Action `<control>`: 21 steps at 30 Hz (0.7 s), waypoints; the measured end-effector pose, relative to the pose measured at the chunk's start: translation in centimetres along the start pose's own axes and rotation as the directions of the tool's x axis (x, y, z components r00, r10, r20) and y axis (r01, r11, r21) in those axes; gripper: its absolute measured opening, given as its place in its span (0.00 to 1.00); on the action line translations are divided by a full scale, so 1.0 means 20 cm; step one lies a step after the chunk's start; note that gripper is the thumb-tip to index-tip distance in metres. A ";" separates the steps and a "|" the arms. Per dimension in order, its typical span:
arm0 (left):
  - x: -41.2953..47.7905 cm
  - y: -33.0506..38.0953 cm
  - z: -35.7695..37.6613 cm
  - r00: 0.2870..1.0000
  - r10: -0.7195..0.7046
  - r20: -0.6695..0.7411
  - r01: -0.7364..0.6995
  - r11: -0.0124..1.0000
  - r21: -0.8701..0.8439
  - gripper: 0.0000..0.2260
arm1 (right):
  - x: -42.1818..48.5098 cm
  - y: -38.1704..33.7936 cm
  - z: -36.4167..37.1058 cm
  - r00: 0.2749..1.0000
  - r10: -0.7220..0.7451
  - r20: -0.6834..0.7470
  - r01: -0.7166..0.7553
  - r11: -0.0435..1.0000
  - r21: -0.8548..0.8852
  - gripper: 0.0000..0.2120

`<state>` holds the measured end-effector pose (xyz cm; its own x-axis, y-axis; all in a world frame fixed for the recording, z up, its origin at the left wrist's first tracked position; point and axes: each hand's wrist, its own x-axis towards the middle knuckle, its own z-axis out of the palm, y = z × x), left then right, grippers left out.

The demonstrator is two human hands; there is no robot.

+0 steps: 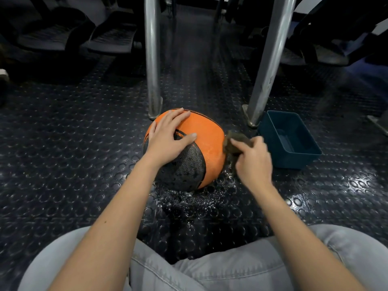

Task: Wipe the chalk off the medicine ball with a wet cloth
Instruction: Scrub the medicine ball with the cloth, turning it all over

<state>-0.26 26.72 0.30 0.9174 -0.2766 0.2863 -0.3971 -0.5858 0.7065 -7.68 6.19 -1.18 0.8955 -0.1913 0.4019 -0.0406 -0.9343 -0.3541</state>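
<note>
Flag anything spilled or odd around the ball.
Water is spattered on the studded floor just in front of the medicine ball, probably dripped from the cloth the right hand grips. Blue tub sits upright.

A gym: studded rubber floor [63, 164], steel machine legs [152, 57], medicine ball [207, 133].

No legible text, brand, number or sign in my view. Medicine ball [201, 131] dark panel: dotted texture only.

The orange medicine ball [205, 133], its black textured panel turned toward 6 o'clock, sits on the wet studded floor [84, 164]. A dark, bunched cloth [237, 135] touches its 3 o'clock side.
</note>
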 end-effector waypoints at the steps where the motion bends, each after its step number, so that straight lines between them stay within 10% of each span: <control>1: 0.00 0.00 0.00 1.000 -0.005 -0.001 0.005 1.000 -0.004 0.26 | 0.01 0.02 -0.02 0.994 0.111 -0.016 -0.111 0.994 -0.013 0.24; 7: 0.02 0.02 0.02 1.000 -0.017 -0.023 0.018 0.999 0.033 0.23 | -0.10 -0.17 -0.01 0.920 -0.383 -0.090 0.392 0.912 0.125 0.23; 13: 0.03 0.03 0.02 0.998 -0.059 -0.018 0.059 0.998 -0.006 0.24 | 0.01 -0.01 -0.05 0.989 0.146 -0.027 -0.145 0.989 0.023 0.23; 18: 0.04 0.07 0.04 0.994 -0.098 -0.040 0.099 0.995 0.016 0.24 | -0.07 -0.17 -0.04 0.978 -0.207 -0.023 0.208 0.965 0.163 0.24; 21: 0.04 0.10 0.03 0.990 -0.135 -0.038 0.136 0.990 0.045 0.24 | -0.01 -0.06 -0.01 0.993 0.034 0.116 -0.045 0.995 0.093 0.24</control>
<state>-0.40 24.92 1.55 0.9629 -0.1658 0.2131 -0.2691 -0.6517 0.7092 -7.94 7.34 -0.57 0.9388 -0.1868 0.2893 -0.0394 -0.8929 -0.4485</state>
